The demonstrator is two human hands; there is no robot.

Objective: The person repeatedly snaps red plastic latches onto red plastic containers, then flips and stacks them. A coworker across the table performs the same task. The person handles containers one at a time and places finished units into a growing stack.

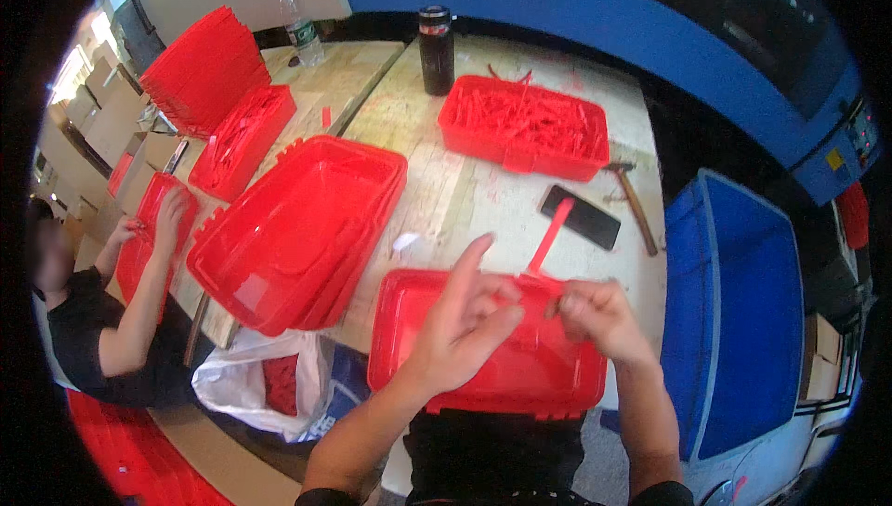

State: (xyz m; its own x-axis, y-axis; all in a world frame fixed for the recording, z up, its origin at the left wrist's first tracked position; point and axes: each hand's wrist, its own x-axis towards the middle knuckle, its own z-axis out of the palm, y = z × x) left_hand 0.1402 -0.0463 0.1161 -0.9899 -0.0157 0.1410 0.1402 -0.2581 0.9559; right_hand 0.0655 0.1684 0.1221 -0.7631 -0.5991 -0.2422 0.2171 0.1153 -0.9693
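A shallow red plastic tray (395,381) lies at the table's near edge, in front of my body. Above its left half is my left hand (457,325), thumb and fingers apart, holding nothing. My right hand (599,318) is closed in a pinch over the tray's right side. From its fingertips a narrow red plastic strip (548,244) sticks up and away, its far end over a black phone (595,223). A small dark spot shows at the right fingertips; I cannot tell what it is.
Stacked red trays (279,246) stand left. Beyond are a red bin of strips (525,125), a dark flask (436,51), a water bottle (299,27) and a hammer (636,209). A blue crate (706,320) stands right. At far left a co-worker (102,320) handles another red tray.
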